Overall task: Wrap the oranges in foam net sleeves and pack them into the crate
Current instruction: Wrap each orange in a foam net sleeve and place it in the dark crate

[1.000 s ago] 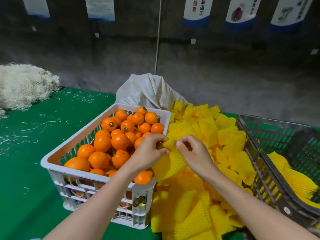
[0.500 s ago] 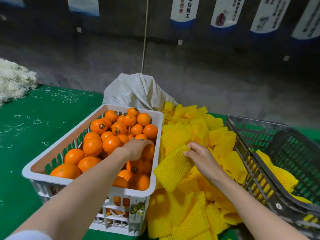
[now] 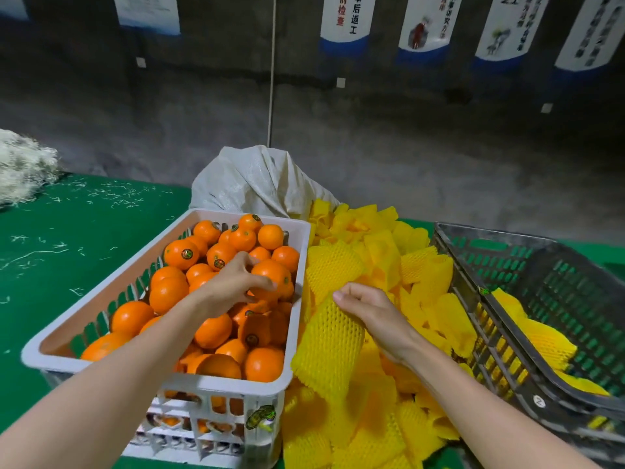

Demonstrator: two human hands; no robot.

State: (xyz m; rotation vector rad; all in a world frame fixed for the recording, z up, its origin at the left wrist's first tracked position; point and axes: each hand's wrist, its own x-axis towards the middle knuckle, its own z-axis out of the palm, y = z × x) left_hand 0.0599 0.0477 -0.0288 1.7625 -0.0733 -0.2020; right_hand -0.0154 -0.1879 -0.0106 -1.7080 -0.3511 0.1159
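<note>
- Yellow foam net sleeve (image 3: pixel 328 350) hangs from our right hand (image 3: pixel 368 309), whose fingertips pinch its upper edge. It dangles just beside the white crate's right wall, over the loose pile of sleeves (image 3: pixel 382 252) heaped mid-bench.
- Our left hand (image 3: pixel 236 282) reaches into the white crate (image 3: pixel 216 387), which sits toward the near edge of the green bench (image 3: pixel 84 238). Fingers and thumb curl round one orange (image 3: pixel 272 275) close to the crate's right wall, on top of the other oranges (image 3: pixel 169 292). We cannot tell whether it has left the heap.
- At the bench's right edge stands the dark crate (image 3: pixel 558 282). Only a few sleeved fruits (image 3: pixel 548 343) lie in it, while the white crate is heaped high, so we judge the packing to be at an early stage.
- We read the step in hand as fetching a fruit with the sleeve ready.
- Next, the orange must come up clear of its neighbours and across to the sleeve. The sleeve hangs flat, so its mouth has to be spread before the fruit goes in. The net looks stretchy and should give as the fruit is pushed through.
- Once sleeved, the fruit goes right, over the pile, into the dark crate.
- At the far edge a pale sack (image 3: pixel 257 181) slumps behind the white crate. Whitish shredded fibre (image 3: pixel 20 164) lies at the far left corner.
</note>
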